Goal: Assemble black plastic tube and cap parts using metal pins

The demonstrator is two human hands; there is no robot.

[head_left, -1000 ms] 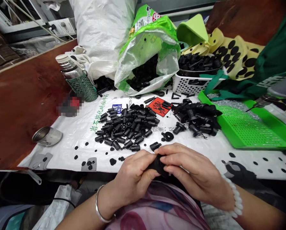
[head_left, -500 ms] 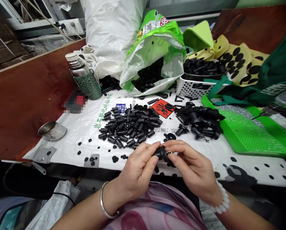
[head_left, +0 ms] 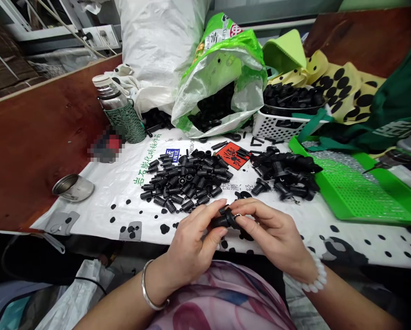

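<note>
My left hand (head_left: 193, 245) is closed around a black plastic fitting (head_left: 229, 220) with a ribbed body and a wider collar, held just above the table's front edge. From the other side, my right hand (head_left: 276, 236) pinches a small shiny metal piece (head_left: 238, 215) at the collar end of that fitting. My right fingers partly hide the metal piece. Beyond my hands lies a pile of ribbed black plastic caps (head_left: 188, 176). Farther right is a heap of black collared fittings (head_left: 284, 172), some with bits of metal showing.
On the right, a green tray (head_left: 350, 201) holds many thin metal pieces. Behind stand an open green-and-white bag (head_left: 222, 68) and a white basket (head_left: 274, 128), both with black parts. A metal cup (head_left: 74, 187) and a thermos (head_left: 123, 112) are at left. Black discs dot the white sheet (head_left: 98, 220).
Both hands have shifted slightly left with the fitting. The fitting is tilted differently, showing more of its body, and my right fingertips have closed in on the metal piece.
</note>
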